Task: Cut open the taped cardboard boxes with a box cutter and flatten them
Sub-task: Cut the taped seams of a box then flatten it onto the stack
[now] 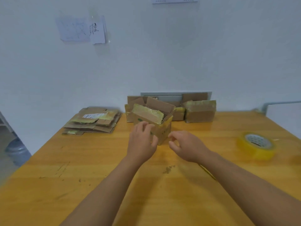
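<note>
A small cardboard box (160, 121) stands on the wooden table (81, 168) with its top flaps open and yellowish tape along the flap edges. My left hand (141, 142) lies against the box's near left face, fingers spread over it. Just right of the box's near corner hovers my right hand (187, 145), fingers loosely curled and holding nothing, apart from the cardboard. No box cutter is visible.
A stack of flattened boxes (94, 120) lies at the table's far left. Taped boxes (199, 110) stand along the wall behind the open one. A roll of yellow tape (256, 145) sits at the right. A water jug (17, 151) stands on the floor, left.
</note>
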### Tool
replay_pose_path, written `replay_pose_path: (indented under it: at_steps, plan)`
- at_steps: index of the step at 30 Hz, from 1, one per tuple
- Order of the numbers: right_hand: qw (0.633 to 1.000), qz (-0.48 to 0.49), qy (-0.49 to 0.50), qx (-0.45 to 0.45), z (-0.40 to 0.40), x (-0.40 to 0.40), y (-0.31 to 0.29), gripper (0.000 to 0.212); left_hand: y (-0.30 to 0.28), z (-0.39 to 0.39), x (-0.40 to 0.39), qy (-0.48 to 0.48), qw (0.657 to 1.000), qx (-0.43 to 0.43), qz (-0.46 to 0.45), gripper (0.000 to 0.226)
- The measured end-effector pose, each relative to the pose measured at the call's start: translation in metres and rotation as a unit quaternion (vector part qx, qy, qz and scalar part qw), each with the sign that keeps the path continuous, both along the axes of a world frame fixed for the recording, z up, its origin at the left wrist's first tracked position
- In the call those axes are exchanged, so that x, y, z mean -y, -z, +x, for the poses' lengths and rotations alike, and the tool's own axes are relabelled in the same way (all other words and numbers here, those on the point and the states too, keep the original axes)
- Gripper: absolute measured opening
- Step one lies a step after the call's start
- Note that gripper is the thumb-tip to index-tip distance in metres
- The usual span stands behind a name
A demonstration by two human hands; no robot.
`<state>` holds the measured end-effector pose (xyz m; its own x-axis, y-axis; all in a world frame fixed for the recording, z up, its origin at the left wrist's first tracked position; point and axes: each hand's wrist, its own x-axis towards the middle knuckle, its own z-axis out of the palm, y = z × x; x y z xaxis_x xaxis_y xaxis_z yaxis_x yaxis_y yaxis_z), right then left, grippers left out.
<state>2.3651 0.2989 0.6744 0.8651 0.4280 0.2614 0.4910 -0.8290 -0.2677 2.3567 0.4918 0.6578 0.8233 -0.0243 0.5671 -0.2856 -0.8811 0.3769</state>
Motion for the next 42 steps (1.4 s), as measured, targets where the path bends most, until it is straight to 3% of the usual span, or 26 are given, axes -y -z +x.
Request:
replay_pose_path:
  at_steps: [6, 12, 16, 20, 24, 28, 30, 33, 36, 42]
  plan:
    - [0.999, 0.042, 0.013, 0.013, 0.018, 0.031, 0.027, 0.040, 0.003, 0.042, 0.040, -0.015, 1.000, -0.006, -0.002, 0.068]
    - [0.998, -0.028, 0.034, -0.046, 0.030, 0.046, 0.064, 0.059, 0.008, 0.069, 0.040, -0.057, 0.996, -0.047, 0.039, 0.045]
    - [0.995, -0.054, 0.033, -0.077, 0.028, 0.060, 0.081, 0.064, 0.004, 0.063, 0.039, -0.050, 0.997, 0.027, 0.058, 0.024]
    - [0.995, -0.039, 0.034, -0.081, 0.018, 0.063, 0.082, 0.065, -0.013, 0.044, 0.035, -0.012, 0.990, 0.109, 0.089, 0.018]
    - [0.994, 0.061, 0.025, -0.084, 0.003, 0.051, 0.061, 0.088, -0.037, 0.011, 0.032, 0.031, 0.991, 0.127, -0.028, 0.025]
    - [0.973, 0.214, -0.037, -0.083, -0.022, 0.030, 0.036, 0.118, -0.060, -0.026, 0.025, 0.013, 0.968, 0.144, -0.204, 0.003]
    - [0.963, 0.256, -0.058, -0.053, -0.034, 0.019, 0.028, 0.127, -0.068, -0.043, 0.023, 0.011, 0.955, 0.158, -0.250, 0.010]
    - [0.954, 0.283, -0.092, -0.029, -0.049, 0.007, 0.016, 0.130, -0.076, -0.059, 0.019, 0.014, 0.945, 0.137, -0.298, 0.011]
    - [0.951, 0.287, -0.116, -0.015, -0.062, -0.001, 0.008, 0.130, -0.080, -0.064, 0.014, 0.007, 0.930, 0.112, -0.351, 0.033]
    - [0.917, 0.388, -0.074, -0.062, -0.067, -0.010, -0.001, 0.120, -0.076, -0.061, 0.010, -0.016, 0.910, -0.012, -0.413, 0.037]
